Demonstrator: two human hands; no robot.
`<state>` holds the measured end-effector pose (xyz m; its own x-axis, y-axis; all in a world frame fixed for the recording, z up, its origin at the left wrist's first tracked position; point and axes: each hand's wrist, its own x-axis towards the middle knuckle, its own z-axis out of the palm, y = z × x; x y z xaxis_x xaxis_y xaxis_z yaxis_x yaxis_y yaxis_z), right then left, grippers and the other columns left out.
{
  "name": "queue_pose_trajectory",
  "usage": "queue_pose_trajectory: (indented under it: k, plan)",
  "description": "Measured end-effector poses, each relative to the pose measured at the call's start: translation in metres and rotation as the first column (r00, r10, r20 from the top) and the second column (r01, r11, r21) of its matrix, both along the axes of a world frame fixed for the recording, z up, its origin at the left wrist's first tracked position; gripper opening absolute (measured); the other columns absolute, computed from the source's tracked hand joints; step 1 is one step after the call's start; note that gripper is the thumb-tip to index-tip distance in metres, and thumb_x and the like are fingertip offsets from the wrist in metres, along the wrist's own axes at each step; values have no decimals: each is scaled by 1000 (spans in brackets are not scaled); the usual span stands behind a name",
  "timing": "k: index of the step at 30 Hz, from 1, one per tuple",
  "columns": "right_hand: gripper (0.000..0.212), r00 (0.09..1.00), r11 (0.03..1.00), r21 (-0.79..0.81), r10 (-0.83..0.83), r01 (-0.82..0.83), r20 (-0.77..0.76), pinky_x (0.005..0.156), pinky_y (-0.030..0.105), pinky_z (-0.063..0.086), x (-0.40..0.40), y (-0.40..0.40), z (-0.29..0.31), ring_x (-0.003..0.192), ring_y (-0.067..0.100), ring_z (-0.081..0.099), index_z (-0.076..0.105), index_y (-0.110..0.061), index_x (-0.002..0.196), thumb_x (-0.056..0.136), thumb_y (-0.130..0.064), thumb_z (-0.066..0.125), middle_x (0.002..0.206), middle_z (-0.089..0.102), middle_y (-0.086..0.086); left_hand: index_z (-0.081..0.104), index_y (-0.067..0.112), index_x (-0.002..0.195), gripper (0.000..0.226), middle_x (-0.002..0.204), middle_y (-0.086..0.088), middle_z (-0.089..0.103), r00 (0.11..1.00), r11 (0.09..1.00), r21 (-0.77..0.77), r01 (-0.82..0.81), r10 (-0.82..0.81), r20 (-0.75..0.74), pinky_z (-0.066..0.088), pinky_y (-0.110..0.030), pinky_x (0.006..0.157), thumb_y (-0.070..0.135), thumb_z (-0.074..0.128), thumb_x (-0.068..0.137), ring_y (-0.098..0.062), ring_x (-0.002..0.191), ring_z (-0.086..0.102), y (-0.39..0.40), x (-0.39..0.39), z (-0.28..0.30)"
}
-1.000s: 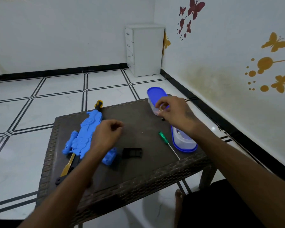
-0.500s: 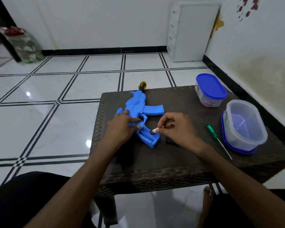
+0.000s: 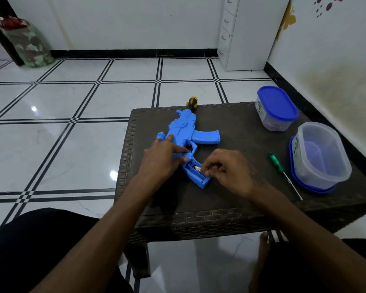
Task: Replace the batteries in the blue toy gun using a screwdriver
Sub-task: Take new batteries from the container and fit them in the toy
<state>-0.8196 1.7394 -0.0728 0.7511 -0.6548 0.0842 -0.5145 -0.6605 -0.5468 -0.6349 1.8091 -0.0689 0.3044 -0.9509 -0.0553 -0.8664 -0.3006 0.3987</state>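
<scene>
Hands: left (image 3: 160, 159) presses toy gun (image 3: 186, 132), right (image 3: 226, 170) pinches battery (image 3: 197, 167) in grip's open compartment (image 3: 195, 173).

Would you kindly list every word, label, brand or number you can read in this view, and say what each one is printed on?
No text can be read with certainty.
Lidded container: a label on its side wall, too small and blurred to read.
Open container: dark print on its left wall, too blurred to read.
Battery pinched by the right hand in the blue toy gun: print not legible.
Green screwdriver: no marking shows.
</scene>
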Motion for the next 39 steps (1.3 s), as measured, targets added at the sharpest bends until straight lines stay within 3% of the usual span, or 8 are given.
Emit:
queue_pose_trajectory:
  k: [5, 11, 14, 21, 26, 29, 33, 39]
  plan:
    - [34, 986, 964, 215, -166, 154, 35, 61, 15, 37, 3, -3, -3, 65, 3, 49, 62, -29, 84, 70, -10, 86, 90, 57, -8, 60, 38, 129, 37, 154, -4, 33, 1000, 1000, 1, 4, -4, 0, 31, -52, 111, 40, 59, 93, -29, 143, 24, 2, -6, 2]
    - [43, 951, 752, 607, -308, 255, -19, 64, 22, 51, 20, -10, 10, 83, 11, 55, 61, -16, 96, 69, 13, 77, 91, 56, 0, 61, 37, 129, 37, 156, -3, 31, 1000, 999, 34, 7, -7, 8, 32, -53, 110, 39, 61, 92, -30, 143, 26, 0, -7, 6]
    - [42, 964, 799, 551, -262, 239, -38, 57, 19, 49, 25, -9, 12, 73, 8, 52, 61, -15, 97, 70, 14, 75, 85, 52, 0, 60, 37, 129, 37, 157, -3, 29, 1000, 999, 33, -6, 6, -1, 32, -52, 110, 39, 61, 92, -30, 143, 24, 0, -7, 7]
    - [17, 974, 930, 319, -217, 184, 71, 60, 14, 42, -15, -17, 32, 67, 4, 55, 68, -15, 98, 83, -14, 76, 86, 62, -3, 62, 37, 126, 37, 159, -4, 26, 995, 999, 5, -36, 36, -98, 30, -49, 112, 37, 66, 89, -27, 145, 23, 4, -6, 6]
    - [9, 901, 909, 88, -416, 408, 125, 67, 22, 48, -94, -51, 64, 70, 5, 61, 69, -17, 92, 90, -10, 65, 82, 67, -6, 68, 27, 122, 33, 131, -2, 56, 997, 978, -201, -59, 48, -59, 37, -27, 92, 30, 66, 89, -19, 125, 47, 0, -21, 12]
    - [11, 840, 841, 28, -538, 541, -64, 71, 34, 57, -135, -80, 70, 71, 16, 69, 69, -15, 97, 91, -8, 63, 83, 69, 2, 69, 23, 119, 29, 126, 4, 62, 989, 944, -328, -34, -16, -148, 34, -15, 91, 24, 66, 90, -12, 119, 53, -13, -48, 15]
    - [13, 768, 819, 62, -506, 571, -393, 80, 42, 60, -157, -111, 60, 76, 18, 71, 69, -12, 97, 85, -7, 73, 88, 72, 9, 69, 26, 118, 29, 117, 7, 69, 975, 934, -348, 79, -145, -169, 48, -30, 93, 29, 63, 90, -11, 110, 61, -35, -99, 17]
    - [23, 750, 788, 196, -432, 584, -500, 75, 34, 62, -158, -124, 44, 78, 19, 74, 66, -15, 101, 82, -14, 77, 90, 72, 10, 61, 27, 131, 40, 125, 6, 66, 922, 908, -315, 277, -343, -178, 49, -36, 98, 25, 62, 91, -12, 114, 61, -61, -161, 17]
